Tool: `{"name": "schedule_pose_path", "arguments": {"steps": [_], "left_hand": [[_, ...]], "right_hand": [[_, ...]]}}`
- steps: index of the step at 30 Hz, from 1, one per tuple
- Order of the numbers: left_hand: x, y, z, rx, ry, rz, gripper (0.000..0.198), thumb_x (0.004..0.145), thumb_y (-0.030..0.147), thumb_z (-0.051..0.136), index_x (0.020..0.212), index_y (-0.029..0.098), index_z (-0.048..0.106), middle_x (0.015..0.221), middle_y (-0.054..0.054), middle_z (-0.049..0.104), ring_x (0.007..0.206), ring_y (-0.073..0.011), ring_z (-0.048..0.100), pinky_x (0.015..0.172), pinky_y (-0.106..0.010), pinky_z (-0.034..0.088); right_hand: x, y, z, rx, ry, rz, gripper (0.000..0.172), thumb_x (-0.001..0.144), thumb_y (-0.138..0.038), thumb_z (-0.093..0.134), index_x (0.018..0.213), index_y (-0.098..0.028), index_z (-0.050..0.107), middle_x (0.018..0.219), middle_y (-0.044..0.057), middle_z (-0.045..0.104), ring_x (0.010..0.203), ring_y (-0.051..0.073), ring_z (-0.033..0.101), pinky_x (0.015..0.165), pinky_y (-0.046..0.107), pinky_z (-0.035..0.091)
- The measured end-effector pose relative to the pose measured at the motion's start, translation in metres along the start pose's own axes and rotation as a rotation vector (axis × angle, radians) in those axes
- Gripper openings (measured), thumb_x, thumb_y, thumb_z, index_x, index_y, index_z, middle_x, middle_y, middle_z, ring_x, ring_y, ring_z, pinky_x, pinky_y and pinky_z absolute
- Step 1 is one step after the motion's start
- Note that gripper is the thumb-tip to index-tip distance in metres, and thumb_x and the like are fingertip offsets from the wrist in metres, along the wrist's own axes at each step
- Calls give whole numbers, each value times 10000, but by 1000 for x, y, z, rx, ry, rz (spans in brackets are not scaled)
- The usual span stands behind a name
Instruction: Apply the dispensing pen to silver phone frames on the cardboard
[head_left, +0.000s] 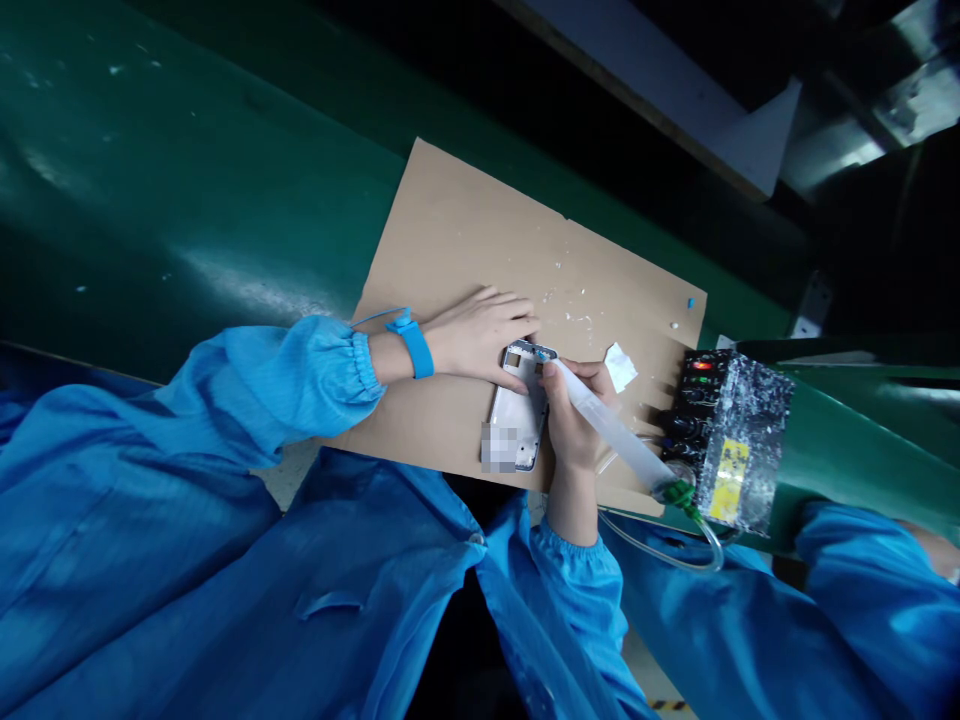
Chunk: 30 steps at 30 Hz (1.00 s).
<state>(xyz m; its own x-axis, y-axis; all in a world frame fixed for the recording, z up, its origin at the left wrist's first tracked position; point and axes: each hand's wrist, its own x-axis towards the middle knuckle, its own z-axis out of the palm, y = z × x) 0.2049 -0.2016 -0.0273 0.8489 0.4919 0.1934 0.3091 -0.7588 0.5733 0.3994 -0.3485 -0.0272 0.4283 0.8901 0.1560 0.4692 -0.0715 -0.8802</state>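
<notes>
A silver phone housing [517, 415] lies on a sheet of cardboard [427, 225], with a cut-out near its top end. My left hand [480, 335], a blue strap around its wrist, steadies that end: the thumb presses the housing and the fingers curve past its top edge. In my right hand [577, 410] is a translucent dispensing syringe [619, 435], gripped like a pen. Its tip touches or hovers just over the housing's top right corner; I cannot tell which. A clear tube [709, 540] leaves the syringe's green-fitted rear end.
A black, paint-flecked control box [742, 440] with lit displays stands at the right. White paper [620, 367] and white crumbs lie on the cardboard, near a small blue piece [691, 303]. The green bench [225, 220] extends left. Another person's blue sleeve [862, 570] shows at right.
</notes>
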Motion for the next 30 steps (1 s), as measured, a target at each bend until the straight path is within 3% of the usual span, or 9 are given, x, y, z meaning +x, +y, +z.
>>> {"name": "schedule_pose_path", "arguments": {"steps": [30], "left_hand": [[-1, 0, 0, 6, 21, 11, 524, 943, 664, 852, 1192, 219, 733, 1268, -112, 758, 1176, -318, 676, 992, -430, 434]], "right_hand": [[1, -1, 0, 13, 3, -42, 505, 1059, -679, 857, 971, -213, 685, 866, 45, 748, 772, 235, 720, 704, 389, 608]]}}
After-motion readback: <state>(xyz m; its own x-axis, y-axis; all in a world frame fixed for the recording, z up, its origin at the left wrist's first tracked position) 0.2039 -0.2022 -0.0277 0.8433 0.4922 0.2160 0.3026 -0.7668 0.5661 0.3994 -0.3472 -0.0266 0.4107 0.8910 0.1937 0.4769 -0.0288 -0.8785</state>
